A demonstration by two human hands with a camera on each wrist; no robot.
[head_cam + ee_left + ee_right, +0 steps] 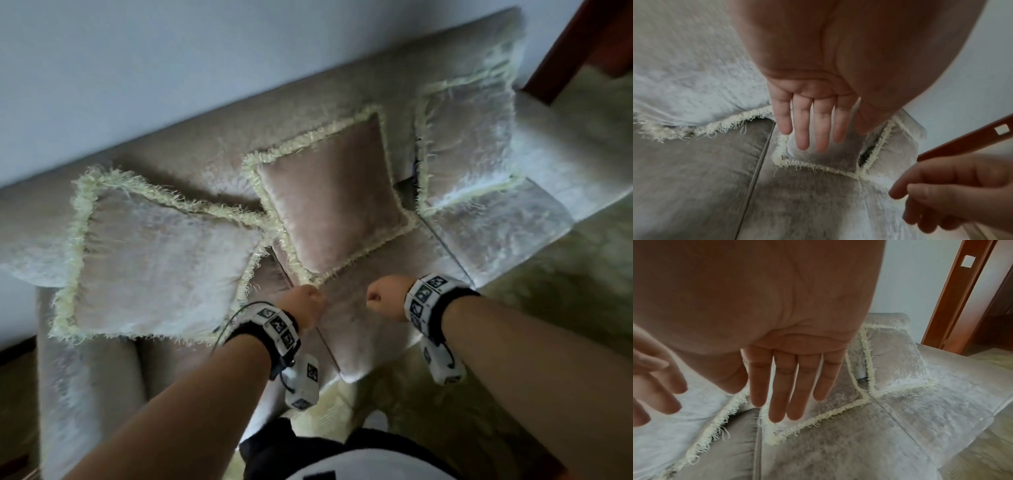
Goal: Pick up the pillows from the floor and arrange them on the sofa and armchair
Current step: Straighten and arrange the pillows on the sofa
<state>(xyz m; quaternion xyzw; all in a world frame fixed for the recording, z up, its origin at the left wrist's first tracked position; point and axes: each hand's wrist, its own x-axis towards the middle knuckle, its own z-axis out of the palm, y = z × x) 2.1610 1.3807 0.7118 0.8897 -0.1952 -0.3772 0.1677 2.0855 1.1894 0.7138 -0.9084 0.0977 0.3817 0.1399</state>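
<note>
Three beige velvet pillows with cream fringe lie on the sofa (376,329): the left pillow (161,260) lies flat, while the middle pillow (332,198) and the right pillow (466,147) lean on the backrest. My left hand (306,305) hovers by the middle pillow's lower corner. My right hand (383,298) hangs beside it over the bare seat. In the left wrist view my left hand (812,129) has straight fingers above the middle pillow (830,155) and holds nothing. The right wrist view shows my right hand (793,386) just as straight and empty.
A pale wall runs behind the backrest. A reddish wooden door frame (561,51) stands at the sofa's right end. Light patterned floor (548,308) lies right of the sofa and under my feet. The sofa's left armrest (68,377) is at lower left.
</note>
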